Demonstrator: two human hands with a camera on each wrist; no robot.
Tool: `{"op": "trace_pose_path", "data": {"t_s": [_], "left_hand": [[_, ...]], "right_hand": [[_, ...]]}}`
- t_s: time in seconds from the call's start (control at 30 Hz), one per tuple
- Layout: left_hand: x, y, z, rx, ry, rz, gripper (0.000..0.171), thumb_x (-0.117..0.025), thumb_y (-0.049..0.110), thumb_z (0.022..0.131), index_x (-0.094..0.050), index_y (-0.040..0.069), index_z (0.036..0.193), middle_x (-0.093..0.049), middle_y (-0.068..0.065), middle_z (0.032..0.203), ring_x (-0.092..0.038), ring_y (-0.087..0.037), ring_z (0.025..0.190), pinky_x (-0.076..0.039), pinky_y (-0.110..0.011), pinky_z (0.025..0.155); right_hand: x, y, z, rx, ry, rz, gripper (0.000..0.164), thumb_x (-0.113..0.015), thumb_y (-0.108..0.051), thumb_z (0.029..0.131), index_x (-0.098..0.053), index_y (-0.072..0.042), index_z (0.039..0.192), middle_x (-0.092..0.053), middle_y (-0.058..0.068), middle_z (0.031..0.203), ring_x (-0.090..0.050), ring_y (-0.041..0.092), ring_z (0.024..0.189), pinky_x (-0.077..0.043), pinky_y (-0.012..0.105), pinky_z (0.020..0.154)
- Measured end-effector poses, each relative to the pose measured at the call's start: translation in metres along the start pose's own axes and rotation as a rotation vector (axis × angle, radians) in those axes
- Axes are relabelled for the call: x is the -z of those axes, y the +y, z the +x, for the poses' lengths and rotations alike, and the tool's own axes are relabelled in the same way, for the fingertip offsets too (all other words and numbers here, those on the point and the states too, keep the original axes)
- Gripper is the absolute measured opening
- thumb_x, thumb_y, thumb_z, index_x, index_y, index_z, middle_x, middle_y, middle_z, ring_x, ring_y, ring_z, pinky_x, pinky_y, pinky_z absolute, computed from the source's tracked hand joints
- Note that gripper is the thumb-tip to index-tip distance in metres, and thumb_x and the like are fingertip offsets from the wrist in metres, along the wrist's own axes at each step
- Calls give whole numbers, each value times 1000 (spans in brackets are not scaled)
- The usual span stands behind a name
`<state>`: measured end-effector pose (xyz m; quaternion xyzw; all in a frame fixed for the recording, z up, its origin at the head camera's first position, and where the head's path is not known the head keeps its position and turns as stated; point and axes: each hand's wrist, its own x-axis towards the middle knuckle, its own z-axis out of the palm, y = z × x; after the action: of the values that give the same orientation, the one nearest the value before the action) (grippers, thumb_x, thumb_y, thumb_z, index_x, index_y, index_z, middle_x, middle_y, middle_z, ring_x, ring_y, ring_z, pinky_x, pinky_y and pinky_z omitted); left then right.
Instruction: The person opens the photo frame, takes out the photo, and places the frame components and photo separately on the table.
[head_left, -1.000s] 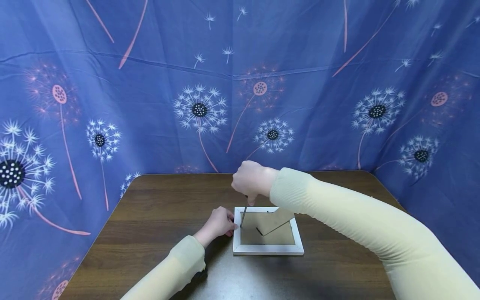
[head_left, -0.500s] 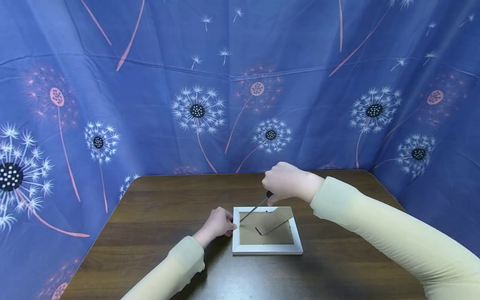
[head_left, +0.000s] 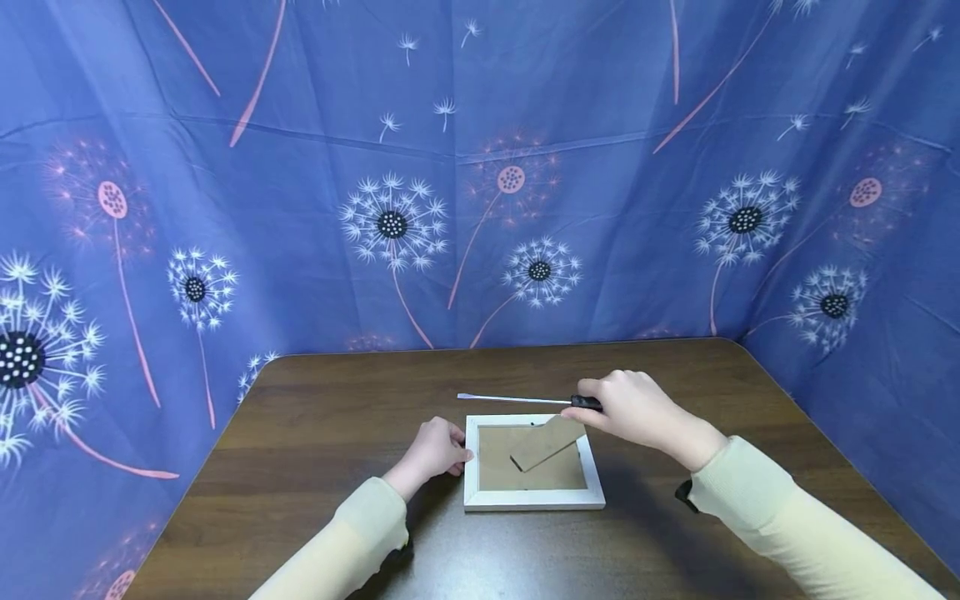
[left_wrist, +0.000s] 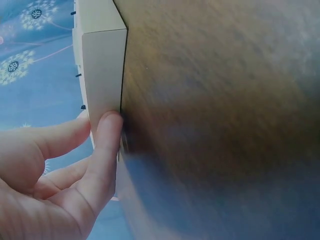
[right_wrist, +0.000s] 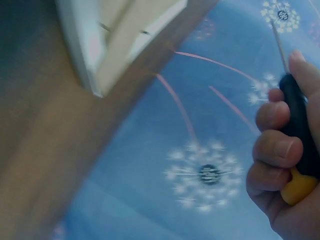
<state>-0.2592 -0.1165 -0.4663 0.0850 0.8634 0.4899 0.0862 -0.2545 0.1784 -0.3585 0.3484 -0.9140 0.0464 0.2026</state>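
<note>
A white picture frame (head_left: 534, 500) lies face down on the table, its brown backing board (head_left: 491, 471) and flap-like stand (head_left: 551, 442) uppermost. At the frame's left edge is my left hand (head_left: 433, 450); the thumb lies on the upper rim and a finger runs along the outer side (left_wrist: 102, 70), holding it. My right hand (head_left: 637, 408) grips a flathead screwdriver (head_left: 517, 399) by its black handle, which has a yellow end in the right wrist view. The screwdriver's shaft points left, above the far edge of the frame, apart from the backing.
The brown wooden table (head_left: 337, 400) has rounded far corners. Behind and beside it hangs a blue cloth (head_left: 300, 208) printed with dandelions. Small dark tabs (left_wrist: 83, 107) stick out from the frame's back.
My right hand has moved right and closer to me, lifting the screwdriver's tip off the left inner edge of the frame and swinging the shaft level. The left hand stays in place.
</note>
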Motion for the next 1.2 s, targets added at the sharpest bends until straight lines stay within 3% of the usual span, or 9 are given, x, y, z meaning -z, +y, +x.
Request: {"op": "trace_pose_path", "data": {"t_s": [0.3,0.47,0.63,0.93,1.2], "left_hand": [[4,3,-2,21,-12,7,26,-70,-6,78,-61,-17,99,-67,-15,66,-67,-21,54,-58,-30,51],[5,4,-3,41,-10,-12,31,-70,-6,78,-58,-19,104,-68,-15,70,-67,-20,54,-58,-30,52],[5,3,-3,40,-4,-11,32,-71,-6,77,-58,-18,103,-68,-16,70,-66,-20,54,-58,-30,51],[3,4,0,45,-15,-15,31,-71,-5,78,-58,-18,104,-68,-15,70,-66,-18,54,-58,-29,52],[0,4,1,58,-16,-20,30,-70,-5,79,-59,-18,104,-68,-16,70,-66,-19,55,-58,-30,52]], "right_hand": [[-37,12,-36,-298,98,260,33,-61,-34,91,-45,-16,69,-28,-11,53,-24,0,44,-22,18,40],[-52,22,-47,-417,120,311,24,-56,-24,96,-53,-5,82,-38,-5,56,-33,6,46,-30,20,40],[-62,35,-58,-521,107,318,22,-53,-19,97,-54,1,88,-45,1,60,-41,13,50,-35,24,42],[-74,52,-78,-617,52,265,19,-54,-10,92,-54,8,86,-49,8,60,-46,23,54,-39,35,44],[-82,65,-91,-684,-26,210,24,-52,-13,92,-51,5,77,-53,16,60,-50,29,52,-41,45,44]]}}
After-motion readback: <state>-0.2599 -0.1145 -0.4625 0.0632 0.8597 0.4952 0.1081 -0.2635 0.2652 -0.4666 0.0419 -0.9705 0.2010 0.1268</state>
